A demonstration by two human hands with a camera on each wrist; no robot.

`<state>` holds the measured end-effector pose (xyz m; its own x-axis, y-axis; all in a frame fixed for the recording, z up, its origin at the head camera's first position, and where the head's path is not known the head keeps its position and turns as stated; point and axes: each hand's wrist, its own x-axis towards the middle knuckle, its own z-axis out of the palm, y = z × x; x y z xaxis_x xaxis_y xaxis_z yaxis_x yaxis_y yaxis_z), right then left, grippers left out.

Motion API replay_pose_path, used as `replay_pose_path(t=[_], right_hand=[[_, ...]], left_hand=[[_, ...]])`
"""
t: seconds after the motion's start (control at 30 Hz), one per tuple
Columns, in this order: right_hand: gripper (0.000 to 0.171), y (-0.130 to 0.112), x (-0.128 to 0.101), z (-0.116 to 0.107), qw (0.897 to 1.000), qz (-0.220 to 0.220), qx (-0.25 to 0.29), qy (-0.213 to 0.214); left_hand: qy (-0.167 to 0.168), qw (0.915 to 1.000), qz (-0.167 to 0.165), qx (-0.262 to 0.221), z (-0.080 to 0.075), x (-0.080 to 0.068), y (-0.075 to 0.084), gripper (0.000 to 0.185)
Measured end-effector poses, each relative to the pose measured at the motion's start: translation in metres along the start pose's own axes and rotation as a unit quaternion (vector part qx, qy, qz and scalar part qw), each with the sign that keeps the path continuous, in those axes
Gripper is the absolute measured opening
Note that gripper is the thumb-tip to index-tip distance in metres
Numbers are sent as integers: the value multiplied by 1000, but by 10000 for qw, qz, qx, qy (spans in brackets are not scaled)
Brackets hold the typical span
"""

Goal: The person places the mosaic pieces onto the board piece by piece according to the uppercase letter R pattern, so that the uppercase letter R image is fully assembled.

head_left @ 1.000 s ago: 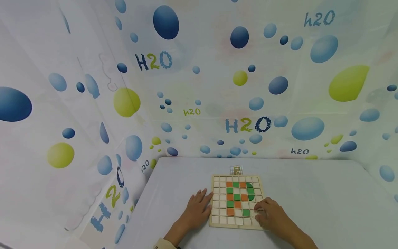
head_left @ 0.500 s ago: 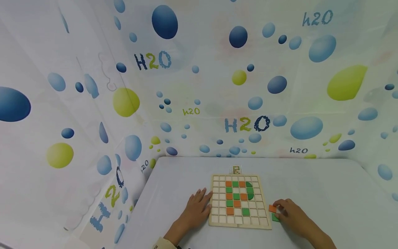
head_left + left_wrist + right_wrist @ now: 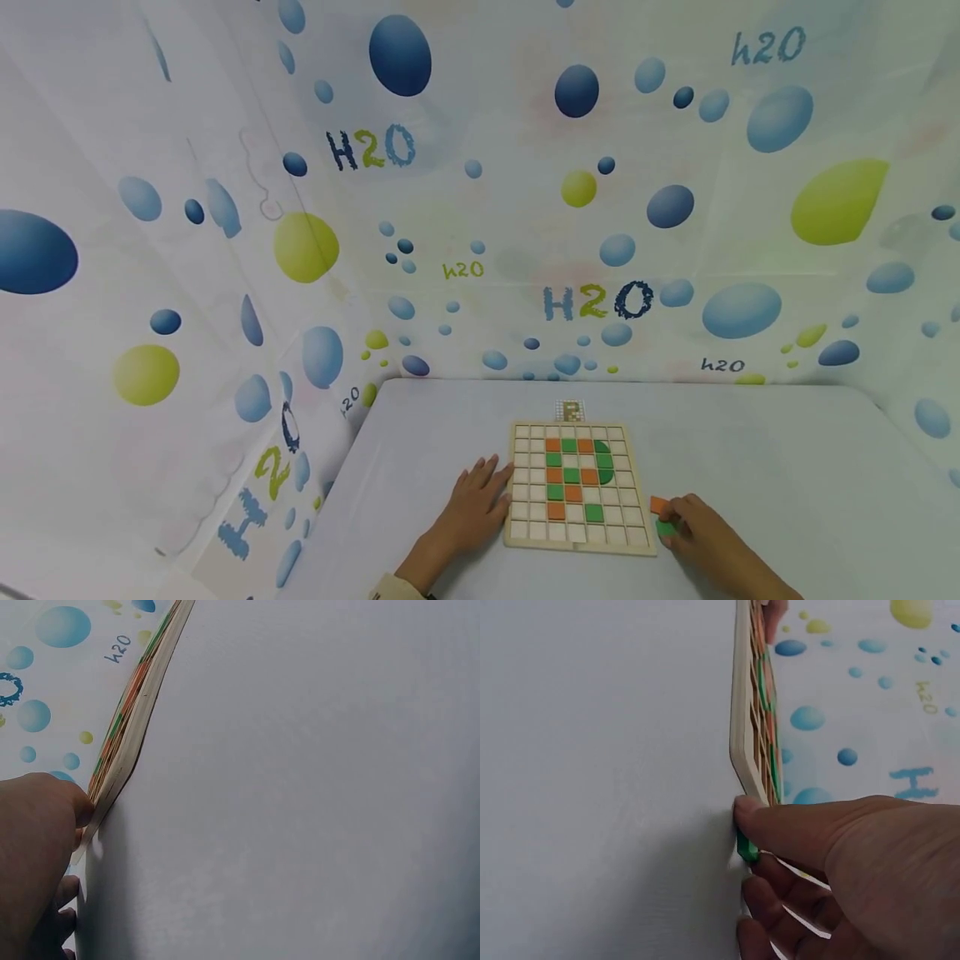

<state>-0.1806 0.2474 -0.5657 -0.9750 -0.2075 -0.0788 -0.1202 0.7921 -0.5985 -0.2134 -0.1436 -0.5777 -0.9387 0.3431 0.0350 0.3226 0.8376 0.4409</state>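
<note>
A wooden grid board (image 3: 581,547) lies on the table with green and orange tiles (image 3: 555,475) set in its cells in a letter-like pattern. My left hand (image 3: 472,504) rests flat beside its left edge, fingers spread, fingertips at the rim. Off the board's right side, my right hand (image 3: 701,529) pinches a green tile (image 3: 664,528) between thumb and fingers. The right wrist view shows that green tile (image 3: 746,846) under the thumb, partly hidden. An orange tile (image 3: 659,505) lies just beyond it, partly covered by the fingers.
A small pattern card (image 3: 571,410) lies behind the board's far edge. The white table (image 3: 787,467) runs back to a wall sheet (image 3: 517,217) printed with blue and lime drops. Another printed sheet (image 3: 247,467) hangs down along the left.
My right hand has left the board's right edge and moved right to the loose tiles. It has taken hold of the green one, which has turned slightly. The left hand stays put.
</note>
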Motion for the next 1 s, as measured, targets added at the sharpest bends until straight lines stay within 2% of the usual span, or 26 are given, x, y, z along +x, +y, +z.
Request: replay_pose_path(t=[0.13,0.4,0.53,0.63,0.73,0.87,1.0], right_hand=[[27,1,-3,1,9997,-162,-57,-151],[24,6,-15,4,9962,-740,261,-389],[22,6,-20,1,9921,-993,357,-675],[21,3,-23,-3,9899,-987,484,-897],[21,-2,-25,-4,9870,-1316,456,-801],[22,-19,-22,4,9838,-1719,417,-283],[24,-44,-15,19,9878,-1423,624,-99]], left_hand=[[-15,10000,-6,-19,2,0,-1,54],[5,10000,0,29,5,1,-3,54],[-8,10000,-11,32,5,1,-3,54],[-38,10000,3,35,4,1,-2,54],[-34,10000,19,11,3,1,-2,54],[-3,10000,23,-26,0,0,-1,54],[-18,10000,3,7,1,1,-2,54]])
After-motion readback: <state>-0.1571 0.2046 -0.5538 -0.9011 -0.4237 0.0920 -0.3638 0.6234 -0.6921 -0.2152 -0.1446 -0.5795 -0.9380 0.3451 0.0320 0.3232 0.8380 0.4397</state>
